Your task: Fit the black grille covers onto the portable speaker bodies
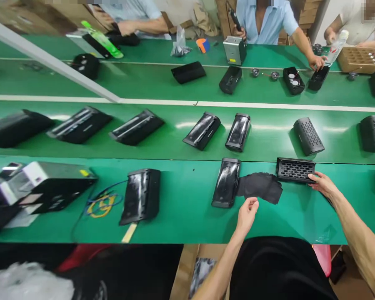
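Note:
My right hand [325, 185] grips the right end of a black perforated speaker housing [295, 170], which lies on its side with the slotted face up. Just below a fanned pile of thin black sheets [261, 187], my left hand [248, 214] is closed, thumb and fingers pressed together. Whatever it may pinch is too small to make out. To the left of the sheets stands a black housing with a glossy front [226, 183], its edge touching the pile.
Several black housings [237, 132] sit on the green conveyor belt [268, 141] beyond my bench. Another housing [140, 196], coiled cables [103, 204] and a metal box [62, 183] are to my left. Across the belt, people work; one person's hand [317, 62] touches a housing.

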